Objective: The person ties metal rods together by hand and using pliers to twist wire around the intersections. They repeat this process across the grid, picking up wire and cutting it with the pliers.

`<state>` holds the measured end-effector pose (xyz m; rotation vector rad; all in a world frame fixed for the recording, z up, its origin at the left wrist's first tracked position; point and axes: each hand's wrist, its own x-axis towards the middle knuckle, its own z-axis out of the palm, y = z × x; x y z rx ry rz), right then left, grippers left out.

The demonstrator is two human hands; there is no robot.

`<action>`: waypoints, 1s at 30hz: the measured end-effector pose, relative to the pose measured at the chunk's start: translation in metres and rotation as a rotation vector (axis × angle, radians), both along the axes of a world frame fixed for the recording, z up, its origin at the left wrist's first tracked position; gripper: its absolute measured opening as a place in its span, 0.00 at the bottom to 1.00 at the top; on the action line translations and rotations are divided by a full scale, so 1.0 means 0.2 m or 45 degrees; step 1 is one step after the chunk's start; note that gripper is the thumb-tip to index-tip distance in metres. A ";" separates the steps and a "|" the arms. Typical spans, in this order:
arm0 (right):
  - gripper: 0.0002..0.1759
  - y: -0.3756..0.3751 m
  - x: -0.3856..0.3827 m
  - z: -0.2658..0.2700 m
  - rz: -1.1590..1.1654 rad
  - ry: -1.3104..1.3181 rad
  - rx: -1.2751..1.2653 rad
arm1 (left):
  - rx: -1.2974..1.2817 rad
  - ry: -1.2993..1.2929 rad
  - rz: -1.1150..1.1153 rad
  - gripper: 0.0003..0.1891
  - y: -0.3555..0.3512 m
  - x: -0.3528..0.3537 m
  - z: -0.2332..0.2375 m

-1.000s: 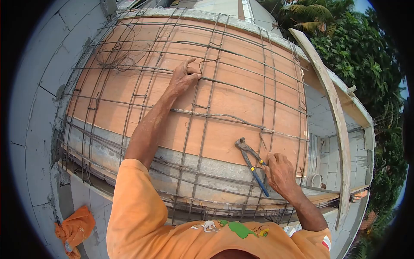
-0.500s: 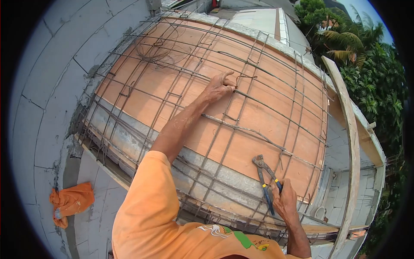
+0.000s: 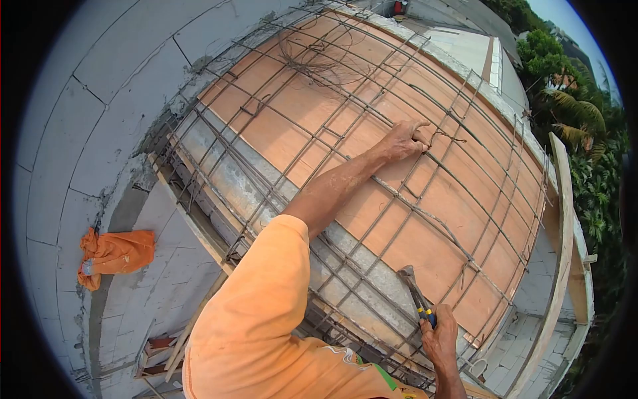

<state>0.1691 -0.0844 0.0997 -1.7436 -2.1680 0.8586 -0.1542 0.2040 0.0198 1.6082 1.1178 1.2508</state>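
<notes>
My left hand reaches over the grid of steel rebar, its index finger partly stretched out and the other fingers curled at a bar crossing. A short dark tie wire sticks out beside these fingertips; they seem closed on its near end, though the exact contact is hidden. My right hand is wrapped round the handles of a pair of end-cutting pincers. The handles show blue and yellow, held close together, and the worn metal head points up and away above the near edge of the grid.
Plywood sheeting lies under the bars. A loose coil of thin wire rests on the far left bars. A grey block wall rises at left, with an orange cloth below. A long wooden plank stands along the right side.
My view has swung left, so the scene sits further right. The pincers' handles have come together and the tool has turned. My left hand stays at the same bar crossing.
</notes>
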 end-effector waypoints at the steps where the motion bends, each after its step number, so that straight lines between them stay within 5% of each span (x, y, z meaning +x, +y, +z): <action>1: 0.09 0.01 0.01 -0.01 0.020 -0.073 -0.108 | 0.010 0.011 0.007 0.36 0.00 0.00 0.01; 5: 0.06 0.11 0.01 0.07 -0.057 0.004 -0.518 | 0.011 0.022 -0.018 0.36 -0.02 -0.02 0.03; 10: 0.10 0.29 0.07 0.28 -0.119 0.185 -0.660 | -0.023 -0.042 -0.061 0.35 0.00 -0.02 0.00; 12: 0.13 0.30 0.00 0.39 -0.332 0.952 -1.001 | -0.030 -0.072 -0.075 0.35 0.00 -0.02 -0.01; 15: 0.16 0.33 -0.01 0.27 -0.106 1.212 -1.061 | -0.007 -0.062 -0.059 0.36 0.01 -0.01 -0.01; 17: 0.13 0.41 -0.05 0.26 -0.172 1.008 -1.020 | 0.042 -0.027 -0.013 0.36 0.00 -0.02 -0.02; 19: 0.12 0.52 -0.09 0.24 0.107 0.151 -0.431 | 0.048 -0.033 -0.015 0.36 -0.01 -0.02 0.00; 23: 0.10 0.82 -0.19 0.31 0.623 -0.722 0.747 | 0.110 0.028 0.008 0.36 0.00 -0.03 -0.02; 25: 0.07 0.97 -0.25 0.30 0.624 -1.118 0.968 | 0.076 0.010 0.019 0.35 0.00 -0.02 -0.01; 30: 0.10 1.24 -0.34 0.28 0.737 -1.469 1.173 | 0.033 -0.056 0.040 0.34 -0.01 -0.02 0.01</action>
